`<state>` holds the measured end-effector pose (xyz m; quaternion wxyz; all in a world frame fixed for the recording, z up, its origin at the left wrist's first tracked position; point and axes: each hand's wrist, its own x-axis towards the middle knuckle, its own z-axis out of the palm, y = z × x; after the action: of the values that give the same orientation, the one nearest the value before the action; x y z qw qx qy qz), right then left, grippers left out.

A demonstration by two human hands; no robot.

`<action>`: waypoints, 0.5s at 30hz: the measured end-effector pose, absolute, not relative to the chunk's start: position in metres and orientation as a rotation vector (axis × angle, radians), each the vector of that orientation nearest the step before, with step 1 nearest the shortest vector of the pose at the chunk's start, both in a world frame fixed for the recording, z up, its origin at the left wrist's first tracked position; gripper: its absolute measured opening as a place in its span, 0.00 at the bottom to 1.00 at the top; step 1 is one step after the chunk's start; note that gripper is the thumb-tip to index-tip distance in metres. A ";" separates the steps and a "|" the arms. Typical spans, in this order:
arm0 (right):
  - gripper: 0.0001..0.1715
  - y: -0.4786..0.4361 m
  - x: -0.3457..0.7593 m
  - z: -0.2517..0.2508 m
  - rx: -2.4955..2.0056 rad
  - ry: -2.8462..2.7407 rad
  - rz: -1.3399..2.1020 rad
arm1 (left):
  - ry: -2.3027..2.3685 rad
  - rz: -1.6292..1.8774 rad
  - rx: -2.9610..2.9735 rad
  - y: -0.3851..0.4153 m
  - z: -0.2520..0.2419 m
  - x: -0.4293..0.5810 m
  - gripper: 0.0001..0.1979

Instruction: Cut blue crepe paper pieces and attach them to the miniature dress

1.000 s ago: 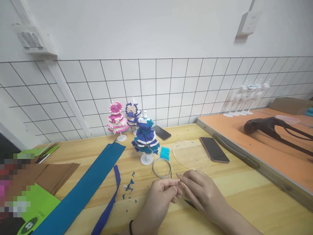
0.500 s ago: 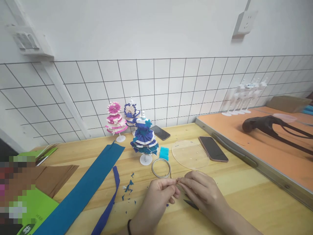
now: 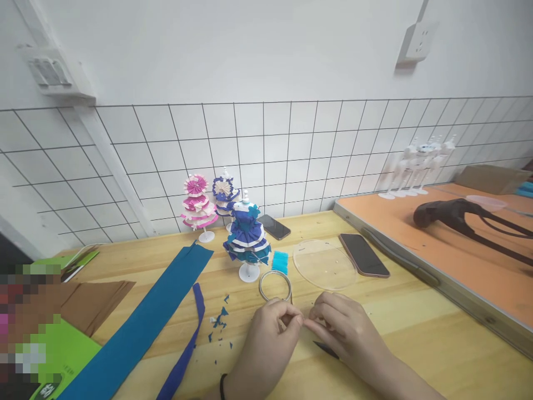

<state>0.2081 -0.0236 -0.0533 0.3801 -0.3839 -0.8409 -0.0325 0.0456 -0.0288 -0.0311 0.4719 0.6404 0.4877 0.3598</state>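
Observation:
My left hand (image 3: 272,339) is closed in a pinch, with its fingertips meeting those of my right hand (image 3: 347,325). My right hand pinches too. Whatever sits between the fingertips is too small to make out. A dark pointed tool tip (image 3: 325,349) shows beside my right hand, the rest of it hidden. Just beyond my left hand lies a thin silvery ring (image 3: 261,286). Behind it stands a small dress form (image 3: 249,236) in a ruffled blue, white and teal dress. Near its base rests a bright blue piece (image 3: 280,263).
Teal strip (image 3: 145,319), purple strip (image 3: 187,350) and blue scraps (image 3: 220,319) lie left. Behind are a pink-dressed form (image 3: 199,205) and a blue-dressed form (image 3: 224,191). A clear disc (image 3: 322,264) and two phones (image 3: 363,254) lie beyond my hands; an orange board (image 3: 478,244) stands right.
My left hand has rolled inward, and its thumb now presses against the index finger. The right fingers have shifted slightly. The dress forms and materials stay in place.

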 end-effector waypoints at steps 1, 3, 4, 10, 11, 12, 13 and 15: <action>0.12 -0.024 0.208 -0.053 -0.976 -2.162 -0.099 | 1.197 0.869 1.520 -0.028 -0.032 0.045 0.07; 0.11 -0.024 0.208 -0.052 -0.966 -2.182 -0.114 | 1.189 0.834 1.427 -0.025 -0.033 0.045 0.06; 0.11 -0.024 0.207 -0.052 -0.962 -2.187 -0.110 | 1.183 0.819 1.395 -0.024 -0.034 0.045 0.05; 0.08 -0.027 0.205 -0.052 -0.987 -2.179 0.003 | 1.210 0.825 1.335 -0.019 -0.033 0.042 0.07; 0.07 -0.027 0.205 -0.052 -0.992 -2.169 0.020 | 1.196 0.828 1.341 -0.019 -0.034 0.042 0.07; 0.07 -0.027 0.205 -0.052 -0.994 -2.162 0.033 | 1.171 0.830 1.349 -0.019 -0.035 0.042 0.08; 0.07 -0.027 0.205 -0.052 -0.996 -2.158 0.044 | 1.144 0.832 1.357 -0.018 -0.036 0.042 0.10; 0.09 -0.027 0.205 -0.052 -1.000 -2.154 0.058 | 1.104 0.839 1.371 -0.018 -0.038 0.041 0.12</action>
<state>0.2048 -0.0271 -0.0521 0.3736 -0.3906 -0.8410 0.0225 0.0414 -0.0178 -0.0377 0.5611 0.5820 0.4686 0.3562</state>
